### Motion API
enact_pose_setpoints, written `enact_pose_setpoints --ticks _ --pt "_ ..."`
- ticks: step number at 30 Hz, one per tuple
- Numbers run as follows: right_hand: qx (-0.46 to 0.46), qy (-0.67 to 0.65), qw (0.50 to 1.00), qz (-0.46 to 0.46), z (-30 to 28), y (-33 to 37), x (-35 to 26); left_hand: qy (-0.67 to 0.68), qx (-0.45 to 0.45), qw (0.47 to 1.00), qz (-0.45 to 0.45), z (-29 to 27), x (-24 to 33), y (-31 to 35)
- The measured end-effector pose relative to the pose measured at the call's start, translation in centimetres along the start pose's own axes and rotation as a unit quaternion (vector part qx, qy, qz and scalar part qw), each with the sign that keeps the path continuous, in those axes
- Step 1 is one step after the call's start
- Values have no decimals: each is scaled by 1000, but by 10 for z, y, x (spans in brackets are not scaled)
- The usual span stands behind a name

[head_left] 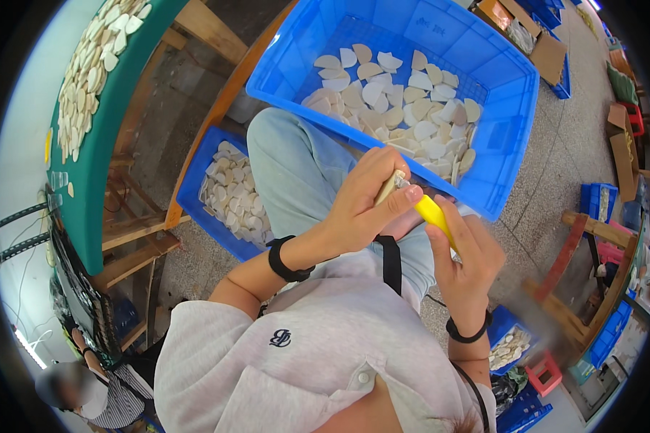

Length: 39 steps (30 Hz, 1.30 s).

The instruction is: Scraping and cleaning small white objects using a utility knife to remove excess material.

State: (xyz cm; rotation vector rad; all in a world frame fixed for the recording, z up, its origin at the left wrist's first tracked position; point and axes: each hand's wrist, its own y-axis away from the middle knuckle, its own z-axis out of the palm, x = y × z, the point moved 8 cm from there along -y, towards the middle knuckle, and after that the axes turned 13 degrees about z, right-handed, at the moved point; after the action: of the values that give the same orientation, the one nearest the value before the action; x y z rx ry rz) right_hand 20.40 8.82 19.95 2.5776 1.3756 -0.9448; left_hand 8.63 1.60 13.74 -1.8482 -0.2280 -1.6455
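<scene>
My left hand (368,198) is closed around a small cream-coloured flat piece (387,189), pinched between thumb and curled fingers above my lap. In my right hand (475,252) is a yellow-handled tool (433,213), angled up toward the left thumb. Its working end meets the piece beside that thumb, and is too small to make out clearly. Just beyond both hands stands a large blue crate (513,123) with many cream half-round pieces (383,94) lying loose in it.
A smaller blue crate (188,180) of similar pieces stands left of my knee. More pieces (87,86) lie on a green-topped table (119,115) at the far left. Another person (115,397) is at the lower left. A wooden frame (585,231) stands to the right.
</scene>
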Motion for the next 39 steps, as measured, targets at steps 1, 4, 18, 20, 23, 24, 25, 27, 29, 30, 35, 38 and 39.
enact_pose_setpoints --ticks 1,4,18,20,23,24,25,27,29,30,35,38,39 --pt "0 0 1000 0 0 0 0 0 0 1000 0 0 0 0" --pt "3 5 1000 -3 1 -1 -2 -11 2 1000 10 -1 0 -1" --pt "15 -120 983 139 2 -2 24 434 64 862 -253 18 -32 10" --pt "-5 -119 983 142 2 -2 21 452 56 850 -267 20 -35 11" --pt "-32 -118 982 143 6 -1 19 480 64 828 -283 22 -35 13" --pt "-39 -118 982 142 7 -1 18 491 77 819 -286 22 -34 13" --pt "-38 -118 982 143 8 -1 18 491 76 819 -287 22 -32 14" --pt "-32 -128 985 110 9 -1 13 450 92 837 -299 17 -33 16" --pt "-36 -125 987 98 10 -2 11 355 75 894 -262 14 -35 17" --pt "-43 -123 988 86 11 -2 9 255 59 939 -223 8 -32 14" --pt "-44 -108 990 80 12 -3 7 231 31 958 -165 9 -14 6" --pt "-39 -103 991 71 12 -3 7 213 26 966 -140 10 -13 5" --pt "-33 -105 992 68 12 -3 7 214 33 967 -132 9 -13 5"
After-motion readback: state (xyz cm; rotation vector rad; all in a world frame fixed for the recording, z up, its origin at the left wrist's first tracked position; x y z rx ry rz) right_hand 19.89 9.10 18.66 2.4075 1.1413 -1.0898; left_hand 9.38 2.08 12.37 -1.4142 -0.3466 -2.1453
